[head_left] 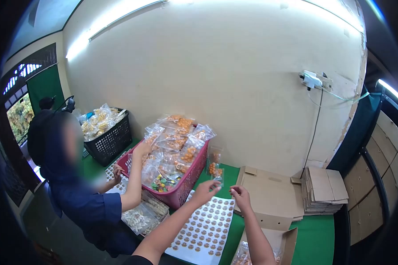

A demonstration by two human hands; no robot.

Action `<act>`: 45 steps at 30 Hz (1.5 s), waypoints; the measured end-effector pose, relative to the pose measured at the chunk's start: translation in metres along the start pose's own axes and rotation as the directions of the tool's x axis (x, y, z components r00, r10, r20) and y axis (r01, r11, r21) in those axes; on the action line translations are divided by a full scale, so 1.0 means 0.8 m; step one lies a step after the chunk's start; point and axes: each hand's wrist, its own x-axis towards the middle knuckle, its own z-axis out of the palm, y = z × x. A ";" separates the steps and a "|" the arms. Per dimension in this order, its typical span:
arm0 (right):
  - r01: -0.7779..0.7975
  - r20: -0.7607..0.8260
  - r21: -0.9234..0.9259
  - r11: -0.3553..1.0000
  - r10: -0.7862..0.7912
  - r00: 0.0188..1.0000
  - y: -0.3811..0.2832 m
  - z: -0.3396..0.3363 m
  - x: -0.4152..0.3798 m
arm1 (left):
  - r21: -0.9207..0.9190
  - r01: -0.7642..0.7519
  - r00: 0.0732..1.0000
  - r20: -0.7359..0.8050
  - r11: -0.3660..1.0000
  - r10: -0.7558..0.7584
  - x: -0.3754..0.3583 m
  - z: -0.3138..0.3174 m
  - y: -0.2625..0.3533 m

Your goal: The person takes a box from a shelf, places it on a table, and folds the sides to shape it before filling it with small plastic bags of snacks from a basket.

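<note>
My left hand (pixel 206 192) is over the top edge of a white sheet of round brown stickers (pixel 199 229). Its fingers are drawn together; whatever is between them is too small to make out. Just beyond its fingertips lies a clear bag of orange pieces (pixel 215 169), on the green table beside the pink basket. My right hand (pixel 240 197) is at the sheet's upper right corner, thumb and finger pinched. I cannot make out what they hold, if anything.
A pink basket (pixel 191 191) heaped with clear bags stands to the left. A co-worker (pixel 82 176) reaches into it. Behind is a black basket (pixel 108 143) of bags. Flattened cardboard (pixel 269 190), stacked boxes (pixel 323 187) and an open carton (pixel 288 243) lie right.
</note>
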 end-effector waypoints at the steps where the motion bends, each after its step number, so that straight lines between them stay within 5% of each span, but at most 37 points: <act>1: 0.003 0.004 -0.003 1.000 -0.003 1.000 -0.004 0.022 0.019 | 0.010 0.041 0.998 -0.048 0.999 -0.041 0.008 -0.026 -0.004; 6: 0.187 0.062 -0.149 0.971 -0.180 0.982 -0.056 0.136 0.106 | 0.072 0.154 0.955 -0.266 0.985 -0.130 0.052 -0.145 -0.048; 11: 0.305 0.204 -0.298 0.904 -0.252 0.946 -0.070 0.246 0.179 | 0.447 0.256 0.878 -0.479 0.857 -0.012 0.076 -0.234 -0.162; 13: 0.344 0.288 -0.389 0.855 -0.242 0.927 -0.050 0.276 0.207 | 0.513 0.344 0.878 -0.473 0.787 -0.075 0.075 -0.246 -0.196; 15: 0.452 0.450 -0.756 0.474 -0.126 0.884 -0.029 0.299 0.220 | 0.519 0.474 0.872 -0.388 0.712 -0.297 0.075 -0.252 -0.227; 16: 0.381 0.443 -0.817 0.433 0.048 0.895 -0.033 0.307 0.222 | 0.496 0.483 0.873 -0.343 0.722 -0.348 0.074 -0.253 -0.239; 21: 0.289 0.318 -0.914 0.286 0.060 0.946 -0.010 0.327 0.236 | 0.563 0.498 0.861 -0.232 0.660 -0.452 0.073 -0.253 -0.240; 23: 0.325 0.360 -0.900 0.290 0.072 0.930 0.000 0.327 0.244 | 0.594 0.490 0.863 -0.229 0.638 -0.450 0.077 -0.257 -0.255; 24: 0.322 0.356 -0.900 0.292 0.068 0.932 -0.003 0.327 0.247 | 0.480 0.455 0.889 -0.197 0.750 -0.413 0.083 -0.270 -0.282; 26: 0.225 0.381 -0.820 0.527 0.208 0.901 -0.010 0.331 0.253 | 0.200 0.421 0.892 -0.269 0.885 -0.363 0.096 -0.280 -0.332; 27: 0.225 0.378 -0.817 0.530 0.199 0.904 0.001 0.336 0.264 | 0.207 0.414 0.895 -0.269 0.887 -0.355 0.098 -0.280 -0.334; 29: 0.088 0.362 -0.641 0.762 0.200 0.910 0.050 0.351 0.286 | -0.253 0.420 0.723 -0.487 0.872 -0.490 0.102 -0.278 -0.334; 30: 0.102 0.364 -0.641 0.760 0.184 0.913 0.050 0.355 0.285 | -0.414 0.459 0.642 -0.458 0.786 -0.615 0.107 -0.270 -0.337; 32: -0.070 0.167 -0.267 0.961 0.118 0.979 0.049 0.367 0.281 | -0.501 0.445 0.610 -0.438 0.743 -0.660 0.104 -0.258 -0.300; 33: -0.054 0.167 -0.266 0.963 0.101 0.981 0.054 0.374 0.285 | -0.582 0.439 0.576 -0.401 0.684 -0.712 0.105 -0.257 -0.285; 34: -0.033 0.163 -0.232 0.972 0.072 0.984 0.062 0.383 0.287 | -0.581 0.431 0.582 -0.406 0.691 -0.705 0.108 -0.258 -0.292; 36: -0.069 0.122 -0.121 0.990 0.083 0.989 0.059 0.390 0.283 | -0.470 0.422 0.739 -0.317 0.775 -0.595 0.104 -0.260 -0.308; 41: -0.129 0.224 0.067 0.989 0.111 0.968 -0.038 0.352 0.247 | -0.446 0.305 0.778 -0.393 0.841 -0.490 0.120 -0.261 -0.239; 43: -0.106 0.063 -0.111 0.988 0.113 0.992 -0.063 0.327 0.243 | -0.402 0.280 0.806 -0.395 0.872 -0.441 0.137 -0.251 -0.201; 45: 0.067 0.026 -0.024 0.997 -0.067 0.997 -0.030 0.297 0.265 | -0.399 0.189 0.814 -0.448 0.897 -0.370 0.155 -0.226 -0.176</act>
